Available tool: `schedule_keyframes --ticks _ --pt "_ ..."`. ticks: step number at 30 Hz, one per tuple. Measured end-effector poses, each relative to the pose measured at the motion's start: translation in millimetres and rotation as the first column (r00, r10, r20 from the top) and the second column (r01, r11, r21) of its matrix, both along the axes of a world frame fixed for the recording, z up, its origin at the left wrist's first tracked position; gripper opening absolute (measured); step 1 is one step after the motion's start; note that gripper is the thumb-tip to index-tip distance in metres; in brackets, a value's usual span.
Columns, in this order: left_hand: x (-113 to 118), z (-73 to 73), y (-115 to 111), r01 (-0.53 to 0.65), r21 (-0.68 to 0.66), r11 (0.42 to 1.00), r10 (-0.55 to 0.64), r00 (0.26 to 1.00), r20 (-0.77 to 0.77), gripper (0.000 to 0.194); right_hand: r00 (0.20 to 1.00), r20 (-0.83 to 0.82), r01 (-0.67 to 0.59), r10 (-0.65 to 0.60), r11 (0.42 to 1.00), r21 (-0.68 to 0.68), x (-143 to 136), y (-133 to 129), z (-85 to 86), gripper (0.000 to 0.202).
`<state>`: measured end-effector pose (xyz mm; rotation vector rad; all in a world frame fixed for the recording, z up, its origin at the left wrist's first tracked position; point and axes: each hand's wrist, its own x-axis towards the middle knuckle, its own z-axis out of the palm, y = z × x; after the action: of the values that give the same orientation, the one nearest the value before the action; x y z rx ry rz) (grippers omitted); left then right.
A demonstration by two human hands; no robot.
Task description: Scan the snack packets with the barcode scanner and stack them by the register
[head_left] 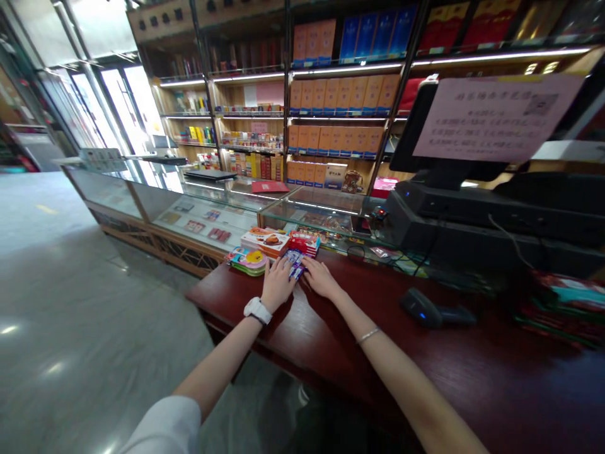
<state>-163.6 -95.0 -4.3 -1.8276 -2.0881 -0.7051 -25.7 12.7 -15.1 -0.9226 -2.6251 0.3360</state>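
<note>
A small pile of purple-and-white packets lies on the dark red counter, between my two hands. My left hand has its fingers over the left side of the pile, holding it. From the right, my right hand grips the edge of the same packets; its thumb is hidden. Just beyond are an orange-and-white box and a stack of red packs. Left of my left hand sit colourful rounded packages, with a yellow shape on top.
A black barcode scanner rests on the counter to the right. Behind it stands a monitor with a pink paper sign. Glass display cases run along the back and left, before shelves of boxes. More red packs lie far right.
</note>
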Motion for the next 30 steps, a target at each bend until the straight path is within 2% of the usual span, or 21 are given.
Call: schedule_keyframes --ticks 6,10,15,22,30 --pt "-1 -7.0 17 -0.055 -0.015 0.998 0.055 0.998 0.007 0.034 0.994 -0.022 0.108 -0.107 0.994 0.025 -19 16 -9.7 0.051" --pt "3 -15.7 20 0.014 -0.014 1.0 -0.014 1.0 -0.012 0.032 0.977 -0.054 0.206 -0.205 0.978 0.027 -15 24 -22.1 0.048" --pt "6 -23.7 20 0.083 -0.061 0.995 -0.084 0.996 -0.019 0.035 0.979 -0.011 0.205 -0.205 0.979 0.005 -7 23 -33.3 0.042" --pt "4 -29.4 24 0.101 -0.125 0.987 -0.103 0.995 -0.012 0.041 0.979 -0.051 0.197 -0.197 0.98 -0.007 -4 14 -25.8 0.036" --pt "3 -31.7 25 0.103 -0.135 0.986 -0.105 0.994 -0.013 0.042 0.969 -0.061 0.244 -0.24 0.967 0.07 -5 8 -20.7 0.025"
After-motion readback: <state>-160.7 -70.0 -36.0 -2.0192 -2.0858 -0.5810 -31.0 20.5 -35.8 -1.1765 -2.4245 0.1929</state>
